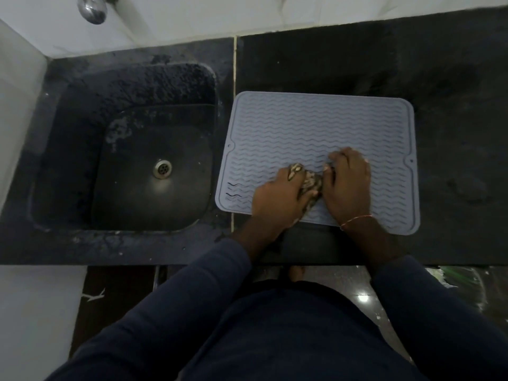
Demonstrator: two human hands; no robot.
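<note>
The left hand (277, 200) curls round a bunched cloth (310, 182) lying just to its right on a grey ribbed mat (316, 122). The right hand (348, 185) pinches the cloth's other side; most of the mat stretches beyond both hands' fingertips.

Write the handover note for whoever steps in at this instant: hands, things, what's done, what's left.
Left hand: grips the bunched patterned cloth from its left side.
Right hand: fingers curled, seems to pinch the cloth's right end.
Things: the cloth lies on the near middle of the ridged grey drying mat. The mat lies flat on the dark counter, just right of the sink.
Done: mat laid out, cloth down on it, both hands on the cloth.
Left: nothing shows which ridges are already wiped, so probably go over the whole mat, far half included, then lift the cloth off.
</note>
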